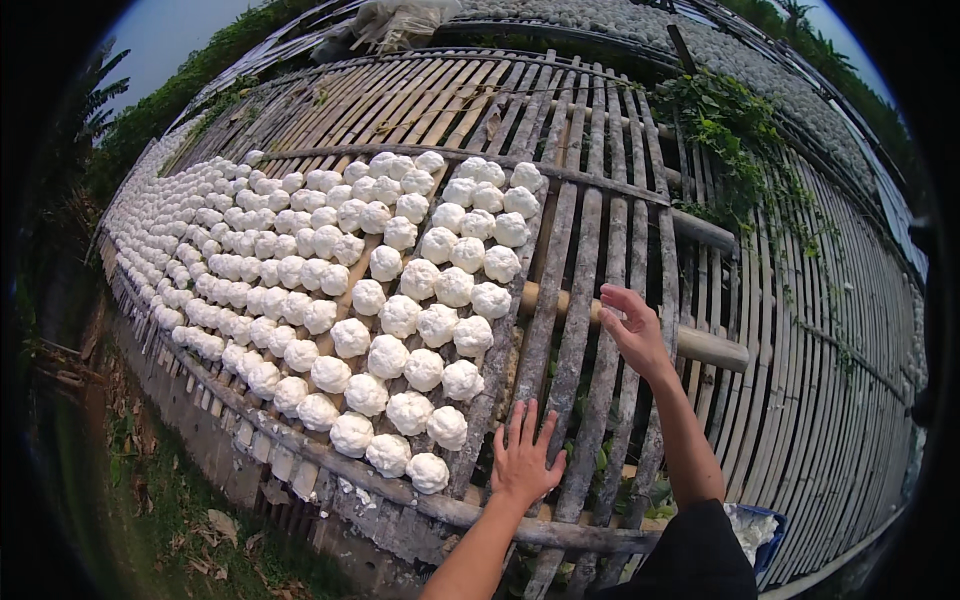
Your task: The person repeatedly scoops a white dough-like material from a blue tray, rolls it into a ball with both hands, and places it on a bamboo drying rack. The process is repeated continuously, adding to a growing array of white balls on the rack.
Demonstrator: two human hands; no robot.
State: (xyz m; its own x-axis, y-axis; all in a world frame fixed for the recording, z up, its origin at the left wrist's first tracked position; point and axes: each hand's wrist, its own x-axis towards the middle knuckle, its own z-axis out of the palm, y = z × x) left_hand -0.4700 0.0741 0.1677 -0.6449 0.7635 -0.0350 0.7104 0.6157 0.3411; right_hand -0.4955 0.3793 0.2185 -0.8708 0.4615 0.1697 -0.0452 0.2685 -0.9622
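Note:
My left hand lies with fingers spread on the weathered bamboo slats, just right of the nearest white lumpy rounds. These rounds cover the left half of the bamboo rack in many rows. My right hand is farther forward, over the slats beside a thick bamboo pole; its fingers are loosely curved and apart, holding nothing I can see. Whether it touches the wood I cannot tell.
A blue container with white material sits by my right arm. Green vines grow over the slats at the back right. More covered racks stand behind, with pale sheeting. Grass and dry leaves lie below the left edge.

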